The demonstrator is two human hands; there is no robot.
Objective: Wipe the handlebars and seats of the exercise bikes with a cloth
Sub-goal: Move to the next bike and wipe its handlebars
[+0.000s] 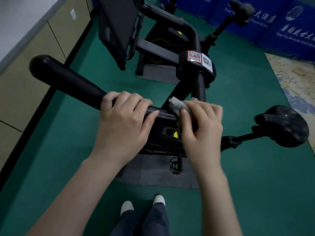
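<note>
Left hand (122, 116), centre of frame: fingers curled over the top of the black handlebar (68, 79), thumb along its near side, closed round the bar. Right hand (201, 126), just to its right: fingers bent, pinching a grey cloth (177, 103) against the bar near where it meets the stem. This hand is slightly blurred. The cloth pokes out above the thumb. A short bare stretch of bar lies between the hands. Seat (283, 125) at right of frame, untouched. QR stickers (194, 56) on the stem above. Second bike's seat (242, 9) upper right. Grey mat (153, 171) under the near bike, on green floor (51, 150).
</note>
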